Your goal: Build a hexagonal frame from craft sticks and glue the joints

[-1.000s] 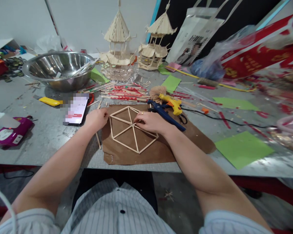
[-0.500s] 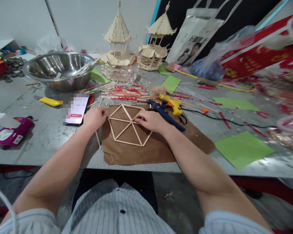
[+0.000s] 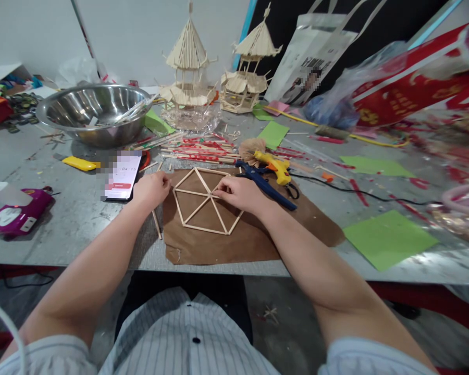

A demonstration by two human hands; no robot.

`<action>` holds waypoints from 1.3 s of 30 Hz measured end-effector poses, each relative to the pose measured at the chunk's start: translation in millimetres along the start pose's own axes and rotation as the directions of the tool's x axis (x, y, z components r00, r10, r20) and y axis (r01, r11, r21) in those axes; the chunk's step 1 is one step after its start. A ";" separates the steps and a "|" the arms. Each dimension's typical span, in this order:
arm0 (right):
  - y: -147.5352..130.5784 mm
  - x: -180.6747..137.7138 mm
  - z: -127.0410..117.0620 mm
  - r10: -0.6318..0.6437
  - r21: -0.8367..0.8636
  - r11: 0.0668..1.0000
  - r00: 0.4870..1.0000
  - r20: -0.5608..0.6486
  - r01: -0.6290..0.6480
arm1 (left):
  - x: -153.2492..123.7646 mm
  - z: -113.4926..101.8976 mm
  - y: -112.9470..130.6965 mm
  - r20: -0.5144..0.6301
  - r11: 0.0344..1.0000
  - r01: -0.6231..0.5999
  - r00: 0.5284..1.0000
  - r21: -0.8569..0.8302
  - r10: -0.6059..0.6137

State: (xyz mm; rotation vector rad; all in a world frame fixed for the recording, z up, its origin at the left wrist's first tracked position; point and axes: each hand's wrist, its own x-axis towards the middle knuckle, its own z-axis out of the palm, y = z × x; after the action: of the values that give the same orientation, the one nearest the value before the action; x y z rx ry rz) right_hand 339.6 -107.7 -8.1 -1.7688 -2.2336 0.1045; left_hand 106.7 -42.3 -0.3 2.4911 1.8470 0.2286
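Stick hexagon lies flat, right hand pinching at its hub from the right; left hand just off its left corner, can't tell grip

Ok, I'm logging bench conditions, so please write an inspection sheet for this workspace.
Surface: grey table, marked; brown sheet at the near edge.
Work pieces: hexagonal stick frame with spokes, flat on the sheet.
Clutter: red-patterned sticks, smartphone, yellow utility knife, blue hand tool.
Hands: right hand pinching the frame near its hub; left hand beside it, hold unclear.
Cables: black cord running right from beside the glue gun.
Surroundings: stick pagodas, steel basin, tote bag farther back.
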 end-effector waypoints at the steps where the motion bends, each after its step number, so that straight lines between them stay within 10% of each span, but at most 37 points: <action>1: 0.6 0.2 0.7 -0.016 0.000 1.000 1.000 0.014 0.016 | 0.2 0.3 -0.2 0.001 1.000 0.005 1.000 -0.007 -0.005; 16: 4.6 -1.3 -6.8 -0.032 -0.087 0.995 0.967 0.254 0.056 | 1.2 -16.9 -10.8 0.029 0.983 0.155 0.987 0.097 -0.159; 22: 3.2 -1.2 -7.9 0.013 -0.068 0.998 0.975 0.220 0.002 | -2.7 -19.2 -16.3 0.193 0.977 0.081 0.974 0.196 -0.120; 39: 0.5 0.4 -4.2 -0.016 -0.122 0.992 0.972 0.234 0.046 | 7.0 -9.9 -15.9 0.162 0.981 0.151 0.972 0.120 -0.169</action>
State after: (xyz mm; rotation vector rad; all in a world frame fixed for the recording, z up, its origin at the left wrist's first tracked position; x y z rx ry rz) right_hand 341.1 -107.7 -4.2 -1.8716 -2.4812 0.1766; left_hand 92.2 -31.5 8.3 2.3231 2.0224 -0.0901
